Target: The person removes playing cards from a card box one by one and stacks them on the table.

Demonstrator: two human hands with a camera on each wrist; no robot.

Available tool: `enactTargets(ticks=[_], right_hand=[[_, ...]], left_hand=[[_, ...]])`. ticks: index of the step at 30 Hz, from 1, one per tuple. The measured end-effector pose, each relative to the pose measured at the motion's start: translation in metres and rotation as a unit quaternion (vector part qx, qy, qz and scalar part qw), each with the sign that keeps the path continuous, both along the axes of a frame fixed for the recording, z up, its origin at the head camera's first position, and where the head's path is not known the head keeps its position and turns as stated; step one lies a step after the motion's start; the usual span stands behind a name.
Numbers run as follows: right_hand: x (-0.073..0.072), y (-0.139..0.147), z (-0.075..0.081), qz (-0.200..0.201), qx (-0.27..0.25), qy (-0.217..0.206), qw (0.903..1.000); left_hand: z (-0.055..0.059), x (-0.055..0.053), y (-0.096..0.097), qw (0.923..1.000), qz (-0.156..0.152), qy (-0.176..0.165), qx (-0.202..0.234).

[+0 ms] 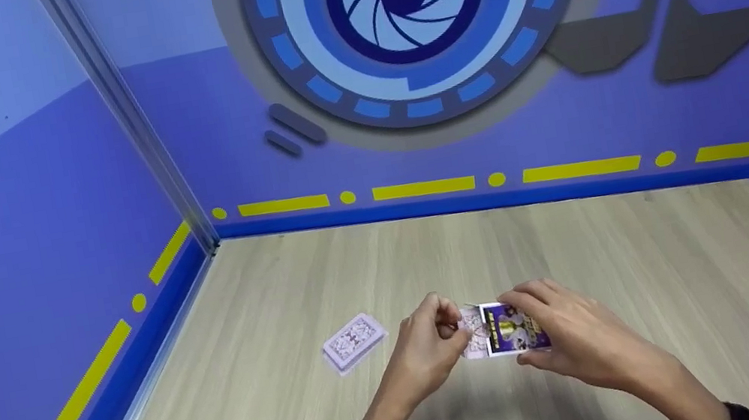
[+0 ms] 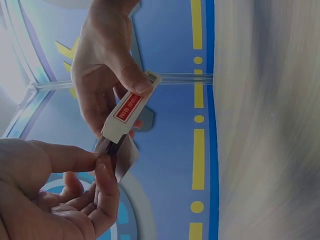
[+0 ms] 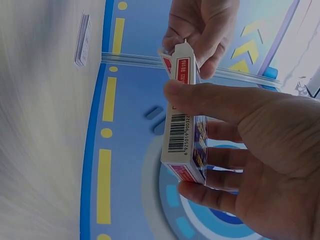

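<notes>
My right hand [image 1: 581, 331] grips a small playing card box [image 1: 516, 327] with a purple printed face. In the right wrist view, the thumb lies along the barcode side of the box [image 3: 179, 130] and the fingers wrap the other side. Patterned playing cards [image 1: 473, 333] stick out of its left end. The thumb and fingertips of my left hand [image 1: 426, 346] pinch at these cards; in the left wrist view they meet right at the box's end, beside a raised flap. A stack of playing cards [image 1: 354, 340] with patterned backs lies on the table, left of both hands.
The wood-grain table [image 1: 247, 315] meets a blue printed wall [image 1: 194, 133] at the back and another at the left. Metal corner posts [image 1: 125, 107] stand where the walls join. Both hands hold the box above the tabletop.
</notes>
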State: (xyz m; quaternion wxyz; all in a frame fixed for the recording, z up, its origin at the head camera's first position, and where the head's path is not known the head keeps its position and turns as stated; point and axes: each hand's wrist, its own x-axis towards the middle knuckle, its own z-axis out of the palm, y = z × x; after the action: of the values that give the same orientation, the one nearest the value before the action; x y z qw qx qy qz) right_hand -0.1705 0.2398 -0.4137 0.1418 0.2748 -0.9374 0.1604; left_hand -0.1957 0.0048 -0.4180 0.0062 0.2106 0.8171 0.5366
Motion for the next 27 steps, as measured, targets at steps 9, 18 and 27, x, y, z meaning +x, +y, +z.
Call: enactTargets(ticks=[9,18,27], right_hand=[[-0.005,0.008,0.0,-0.018,0.004,-0.002,0.9998],[-0.005,0.007,-0.002,-0.011,0.003,0.005,0.9999],[-0.004,0.004,-0.002,0.0,0.006,0.002,1.0]], left_hand=[[0.006,0.0,-0.007,0.9909,0.009,0.084,-0.105],[0.005,0.006,-0.012,0.9517,0.0,0.187,-0.244],[-0.001,0.011,-0.002,0.9049,0.044,0.269,-0.327]])
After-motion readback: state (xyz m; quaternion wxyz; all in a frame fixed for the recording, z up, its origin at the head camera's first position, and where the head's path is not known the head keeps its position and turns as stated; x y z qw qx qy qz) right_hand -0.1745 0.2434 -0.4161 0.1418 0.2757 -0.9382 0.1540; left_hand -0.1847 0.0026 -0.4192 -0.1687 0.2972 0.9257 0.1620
